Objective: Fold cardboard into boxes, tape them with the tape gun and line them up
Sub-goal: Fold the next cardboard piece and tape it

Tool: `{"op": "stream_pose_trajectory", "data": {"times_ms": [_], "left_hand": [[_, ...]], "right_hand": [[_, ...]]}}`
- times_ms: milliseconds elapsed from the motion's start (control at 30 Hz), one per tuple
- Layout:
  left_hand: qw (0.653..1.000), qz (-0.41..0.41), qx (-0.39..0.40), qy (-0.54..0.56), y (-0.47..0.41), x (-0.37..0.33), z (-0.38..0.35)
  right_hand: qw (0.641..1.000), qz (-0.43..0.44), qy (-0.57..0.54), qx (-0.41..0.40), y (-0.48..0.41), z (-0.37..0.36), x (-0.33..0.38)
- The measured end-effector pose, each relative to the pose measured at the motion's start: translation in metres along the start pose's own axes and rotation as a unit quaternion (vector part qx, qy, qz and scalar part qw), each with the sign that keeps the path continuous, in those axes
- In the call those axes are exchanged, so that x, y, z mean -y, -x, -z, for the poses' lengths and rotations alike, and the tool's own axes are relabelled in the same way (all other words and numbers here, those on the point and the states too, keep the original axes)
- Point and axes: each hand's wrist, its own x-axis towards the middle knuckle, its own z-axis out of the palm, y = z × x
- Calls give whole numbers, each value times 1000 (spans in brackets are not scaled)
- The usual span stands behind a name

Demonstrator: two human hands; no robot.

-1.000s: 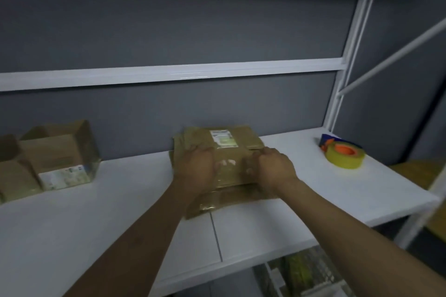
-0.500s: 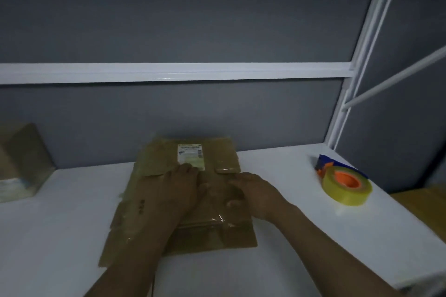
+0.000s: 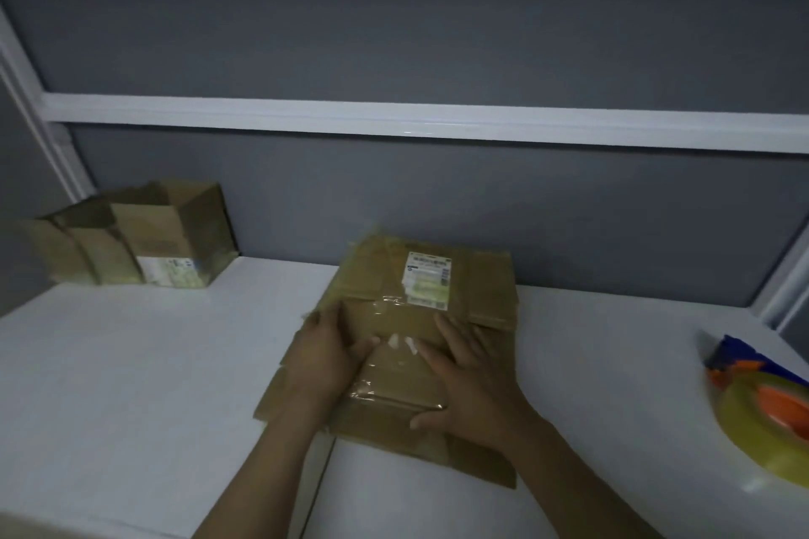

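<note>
While both hands press on it, the flattened cardboard (image 3: pixel 481 289) lies at the centre of the white surface (image 3: pixel 131 363) in the head view, its far edge near the grey wall (image 3: pixel 394 197). The left hand (image 3: pixel 324 363) lies open on the cardboard's left side, its fingers straight along the edge of the top sheet. The right hand (image 3: pixel 473 389) lies open right of centre, with its fingers spread and its thumb towards the near edge. Clear tape (image 3: pixel 394 372) shows between the hands, and a white label (image 3: pixel 427 280) lies beyond them. Folded boxes (image 3: pixel 131 241) stand far left against the wall. The tape gun (image 3: pixel 766 416) lies far right, well apart from the right hand.
</note>
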Motion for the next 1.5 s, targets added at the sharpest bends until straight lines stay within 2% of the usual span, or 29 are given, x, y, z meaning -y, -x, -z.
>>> {"op": "stream_pose_trajectory", "data": {"times_ms": [100,200,333,433,500,633,733,833,933,1000,1100,1200,1233,1367,1500], "left_hand": [[996,-6,-35,85,0,-12,17],[981,-7,-51,185,0,-27,38],[944,-61,-38,322,-7,-49,52],[944,-142,-33,294,-23,-71,50],[949,-198,-27,244,-39,-88,46],[950,-288,-22,117,-72,-131,36],[933,-345,-32,101,-88,-171,24],[922,-368,37,114,-90,-209,11],[927,-363,66,73,-87,-240,1],[930,-364,46,30,-83,-257,-5],[943,-332,11,23,-70,-281,-17],[957,-288,-12,26,-54,-308,-23],[960,-278,-11,14,-48,-316,-25],[973,-230,-1,-23,-26,-338,-31],[969,-218,114,-15,-5,-347,-31]], "right_hand": [[997,20,37,-70,-5,-3,8],[987,22,6,-159,-4,-1,4],[942,21,-13,-334,-3,24,-20],[912,-32,-54,-405,-1,56,-43],[894,-71,-122,-425,6,79,-57],[873,-110,-322,-349,27,120,-91],[860,-173,-352,-327,39,137,-125],[839,-206,-364,-347,56,151,-158],[812,-219,-398,-367,75,165,-188],[804,-229,-406,-369,80,170,-213],[836,-266,-312,-365,72,166,-256],[870,-296,-241,-313,54,153,-287],[874,-288,-267,-287,49,150,-291],[849,-256,-403,-228,36,150,-292],[812,-227,-516,-151,40,150,-282]]}}
